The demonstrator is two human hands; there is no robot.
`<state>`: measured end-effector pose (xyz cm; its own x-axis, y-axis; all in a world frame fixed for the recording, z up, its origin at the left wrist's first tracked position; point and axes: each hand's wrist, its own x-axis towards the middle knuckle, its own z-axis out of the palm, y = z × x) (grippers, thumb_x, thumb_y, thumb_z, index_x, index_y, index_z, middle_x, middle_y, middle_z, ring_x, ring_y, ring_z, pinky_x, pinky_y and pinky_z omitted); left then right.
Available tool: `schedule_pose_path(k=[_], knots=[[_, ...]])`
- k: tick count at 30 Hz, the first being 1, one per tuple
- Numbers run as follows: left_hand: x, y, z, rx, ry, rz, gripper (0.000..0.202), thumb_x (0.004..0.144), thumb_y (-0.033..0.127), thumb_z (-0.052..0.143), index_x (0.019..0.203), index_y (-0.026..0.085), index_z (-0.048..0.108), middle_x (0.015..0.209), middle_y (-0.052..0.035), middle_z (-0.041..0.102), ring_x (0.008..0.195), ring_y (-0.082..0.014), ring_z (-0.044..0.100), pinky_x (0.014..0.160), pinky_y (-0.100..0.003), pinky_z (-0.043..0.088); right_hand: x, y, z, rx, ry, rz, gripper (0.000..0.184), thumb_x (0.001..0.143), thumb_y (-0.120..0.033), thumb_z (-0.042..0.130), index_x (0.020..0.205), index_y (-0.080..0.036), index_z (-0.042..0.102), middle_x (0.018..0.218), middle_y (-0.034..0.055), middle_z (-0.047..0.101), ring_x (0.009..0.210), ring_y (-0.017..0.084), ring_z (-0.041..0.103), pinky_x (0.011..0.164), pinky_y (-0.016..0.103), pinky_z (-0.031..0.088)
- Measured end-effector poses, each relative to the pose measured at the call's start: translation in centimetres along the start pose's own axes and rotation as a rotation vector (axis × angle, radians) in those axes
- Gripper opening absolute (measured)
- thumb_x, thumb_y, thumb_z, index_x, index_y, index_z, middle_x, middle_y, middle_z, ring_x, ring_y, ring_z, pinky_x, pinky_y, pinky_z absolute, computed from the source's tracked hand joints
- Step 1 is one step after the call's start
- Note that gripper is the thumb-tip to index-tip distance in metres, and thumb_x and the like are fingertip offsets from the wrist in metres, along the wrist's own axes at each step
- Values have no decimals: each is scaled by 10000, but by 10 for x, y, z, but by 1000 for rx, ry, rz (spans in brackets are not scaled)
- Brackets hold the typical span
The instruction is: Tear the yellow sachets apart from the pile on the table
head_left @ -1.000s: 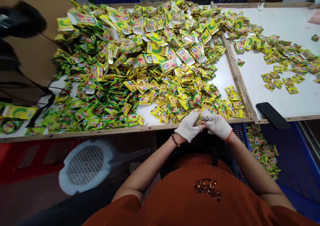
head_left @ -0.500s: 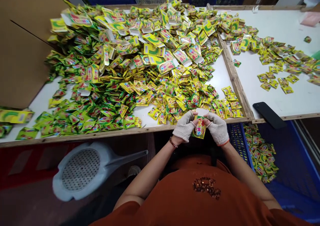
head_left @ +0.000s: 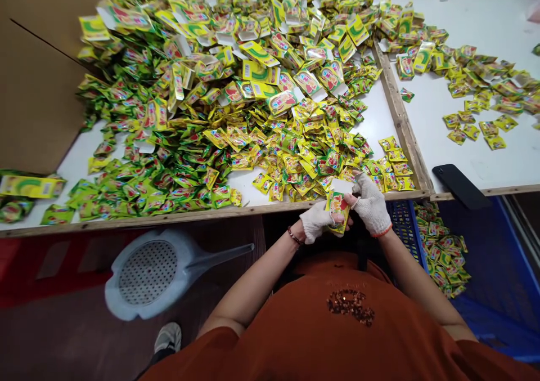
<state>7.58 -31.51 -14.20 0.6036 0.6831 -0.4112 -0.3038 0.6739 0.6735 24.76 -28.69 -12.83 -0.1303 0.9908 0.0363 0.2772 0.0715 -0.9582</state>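
Note:
Both my hands wear white knit gloves and meet just below the front edge of the white table (head_left: 80, 158). My left hand (head_left: 317, 221) grips a small yellow-green carton (head_left: 337, 207) from its left side and underneath. My right hand (head_left: 372, 204) pinches the carton's open white top flap. A large heap of yellow-green sachets and flat cartons (head_left: 236, 88) covers the table beyond my hands. The nearest loose sachets (head_left: 392, 164) lie just above my right hand.
A black phone (head_left: 460, 185) lies on the neighbouring table's front edge at right. A blue crate (head_left: 498, 274) with more sachets stands below it. A white perforated scoop (head_left: 156, 271) rests on the red surface at lower left. A brown cardboard box (head_left: 34, 88) stands at far left.
The carton has come up between my hands and now sits lower and nearer my body. The dark object at the upper left is gone from view. The camera tilted down slightly.

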Motion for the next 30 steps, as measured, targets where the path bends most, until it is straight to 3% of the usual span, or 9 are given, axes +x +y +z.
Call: schedule_pose_path(k=[4,10,15,21,24,30], knots=[[-1,0,-2,46,0,-32,622,507,439,926,932,88,637,733,-73,698,601,-143,636,548,-241,492,-2,-3,-5,106,-157,97,629,848,-591,635,1319,-174,636,1212,107,723,999,267,707,891,395,578],[-2,1,-1,20,16,-105,504,526,416,875,850,124,624,637,-22,644,537,-135,583,482,-235,429,-10,-9,-5,-74,-155,-50,458,894,-568,577,1117,-223,778,1184,81,749,1157,290,675,1042,423,511],[0,12,2,389,229,48,279,547,232,794,772,149,651,715,12,652,664,-110,548,642,-236,471,-8,-16,-7,-85,-69,39,395,890,-519,601,1086,-229,785,1136,51,767,1122,273,688,1021,405,523],[1,17,1,662,257,-29,170,605,214,727,732,155,631,680,35,604,634,-104,499,603,-223,420,-5,-15,-9,130,-127,219,417,697,-488,791,992,-194,800,1023,60,788,989,271,725,896,389,581],[1,13,-3,676,225,-53,187,595,231,747,710,151,624,667,28,602,634,-112,505,611,-236,423,-6,-17,-11,122,-117,258,416,676,-498,796,960,-194,808,995,63,793,973,271,730,895,389,583],[-1,1,-9,415,102,-39,301,587,351,780,744,145,627,689,-19,641,642,-146,570,635,-273,467,-11,-28,-16,-175,-157,60,213,797,-390,685,899,-263,822,1023,32,791,1028,284,721,993,421,544]])
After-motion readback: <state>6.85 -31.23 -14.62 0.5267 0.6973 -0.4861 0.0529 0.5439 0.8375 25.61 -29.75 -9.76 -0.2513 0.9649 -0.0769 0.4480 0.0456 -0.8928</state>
